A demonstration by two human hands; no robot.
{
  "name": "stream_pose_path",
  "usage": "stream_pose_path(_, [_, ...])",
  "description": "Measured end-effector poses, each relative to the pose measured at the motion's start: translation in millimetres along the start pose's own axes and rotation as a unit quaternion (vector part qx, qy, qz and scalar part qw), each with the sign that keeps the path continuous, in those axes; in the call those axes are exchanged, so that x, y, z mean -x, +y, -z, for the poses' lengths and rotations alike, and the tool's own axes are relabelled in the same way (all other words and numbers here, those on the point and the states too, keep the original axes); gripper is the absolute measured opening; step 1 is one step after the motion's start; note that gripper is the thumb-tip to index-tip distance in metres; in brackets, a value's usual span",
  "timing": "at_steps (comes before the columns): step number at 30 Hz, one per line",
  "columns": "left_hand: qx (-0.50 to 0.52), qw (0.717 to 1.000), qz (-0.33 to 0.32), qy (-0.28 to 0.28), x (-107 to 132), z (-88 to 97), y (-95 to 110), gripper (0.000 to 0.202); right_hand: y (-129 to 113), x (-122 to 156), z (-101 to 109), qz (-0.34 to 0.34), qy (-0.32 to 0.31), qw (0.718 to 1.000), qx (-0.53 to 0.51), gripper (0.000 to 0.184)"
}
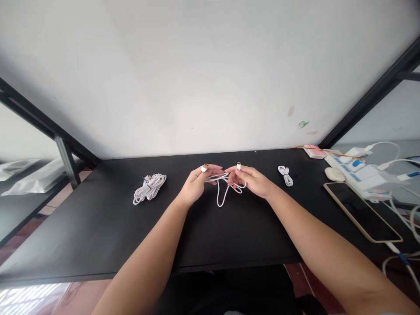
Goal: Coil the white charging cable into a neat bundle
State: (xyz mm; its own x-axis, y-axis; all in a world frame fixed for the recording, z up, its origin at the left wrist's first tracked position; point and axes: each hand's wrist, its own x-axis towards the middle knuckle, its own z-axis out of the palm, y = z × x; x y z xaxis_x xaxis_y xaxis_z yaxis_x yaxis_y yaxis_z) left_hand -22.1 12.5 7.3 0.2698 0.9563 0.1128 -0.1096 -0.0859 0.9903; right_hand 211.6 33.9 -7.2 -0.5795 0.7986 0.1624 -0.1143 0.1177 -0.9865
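Both my hands meet over the middle of the black table (pixel 98 227). My left hand (pixel 196 184) and my right hand (pixel 251 179) each grip the same white cable (pixel 223 194). One plug end sticks up from each hand's fingers. The cable's loops hang between the hands and rest on the table top.
A bundle of white cables (pixel 150 188) lies to the left. A small coiled white cable (pixel 285 174) lies to the right. Further right are a phone (pixel 361 211), a white mouse (pixel 334 174), a power strip (pixel 357 171) with plugs and cords, and a pink item (pixel 313 150). A white wall stands behind.
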Motion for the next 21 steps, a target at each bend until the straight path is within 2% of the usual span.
stream_pose_path(6, [-0.006, 1.0, -0.005, -0.009, 0, -2.5, -5, 0.043, 2, 0, 0, -0.003, 0.004, 0.999, -0.037, 0.038])
stream_pose_path(10, [-0.097, 0.988, -0.118, 0.027, 0, -0.5, -10, 0.04, 0, 0, -3, 0.032, 0.032, 0.998, 0.034, 0.032])
stream_pose_path(13, [-0.18, 0.955, -0.224, 0.073, 2, -1.5, -8, 0.041, -4, 0, -6, 0.088, 0.033, 0.993, 0.07, 0.027])
stream_pose_path(17, [-0.25, 0.89, -0.347, 0.158, 7, -6.6, -2, 0.041, -10, 2, -6, 0.135, 0.014, 0.989, 0.058, 0.022])
stream_pose_path(19, [-0.265, 0.863, -0.385, 0.194, 10, -9.3, 0, 0.041, -13, 4, -7, 0.147, 0.014, 0.986, 0.077, 0.023])
stream_pose_path(21, [-0.264, 0.852, -0.397, 0.216, 12, -11.9, 1, 0.042, -17, 5, -10, 0.161, 0.017, 0.98, 0.115, 0.025])
